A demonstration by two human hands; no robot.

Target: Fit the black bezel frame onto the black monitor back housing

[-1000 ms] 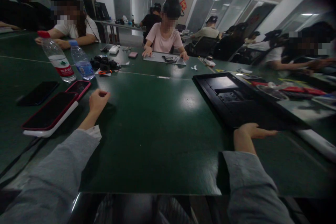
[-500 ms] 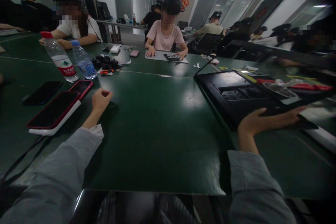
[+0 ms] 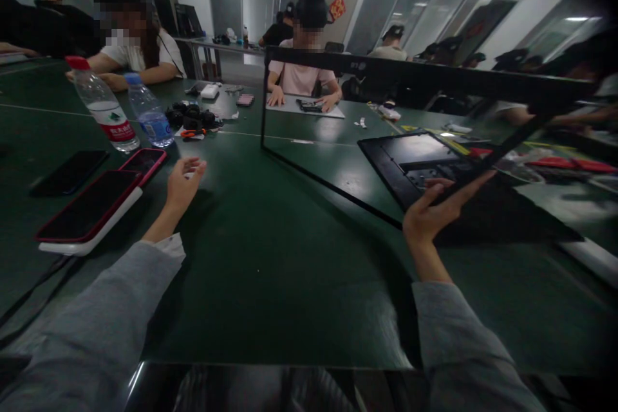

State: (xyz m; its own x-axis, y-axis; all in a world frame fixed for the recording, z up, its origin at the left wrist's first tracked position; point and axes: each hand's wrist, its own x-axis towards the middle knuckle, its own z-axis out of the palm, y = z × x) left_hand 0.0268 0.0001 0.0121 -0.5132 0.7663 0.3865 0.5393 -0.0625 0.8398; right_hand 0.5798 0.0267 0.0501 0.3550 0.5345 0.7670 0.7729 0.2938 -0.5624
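A thin black frame (image 3: pixel 415 71) is now up in the air and plainly visible as an open rectangle, tilted over the worktop (image 3: pixel 270 270) on the right side. A second ago no such frame stands out there; half a second ago it shows only as a blurred bar lifting beside the black panel (image 3: pixel 506 215). That panel still lies on the worktop, its hollowed inner side facing up, so frame and panel now read as two separate pieces, most of the frame well apart from it. Whether the near corner touches the panel is hidden behind the right hand (image 3: pixel 429 215).

The right hand alone grasps the frame by its near corner, thumb up and fingers stretched along the side; a moment ago it is turned flatter, at the panel's near edge. The left hand (image 3: pixel 184 183) takes no part: its fingers are loosely bent and slackened a little, nothing clearly in them, beside the pink-cased phone (image 3: pixel 91 203). The phone and the two bottles (image 3: pixel 113 122) keep their places. Through the frame, a person (image 3: pixel 302 80) shows across the worktop.
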